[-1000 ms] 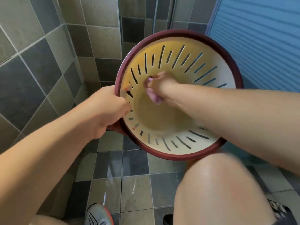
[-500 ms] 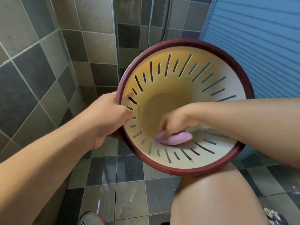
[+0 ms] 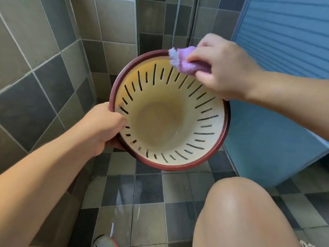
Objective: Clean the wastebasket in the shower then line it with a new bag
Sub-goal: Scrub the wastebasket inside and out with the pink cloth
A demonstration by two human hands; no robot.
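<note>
Cream plastic with a maroon rim, the slotted wastebasket is held tilted above the tiled floor, mouth toward the camera. The left hand has its grip curled round the rim's left edge. The right hand pinches a purple cloth against the rim's upper right edge.

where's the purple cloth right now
In the head view, the purple cloth is in the right hand, pressed against the far upper rim of the wastebasket, which the left hand holds by its near-left rim.
</note>
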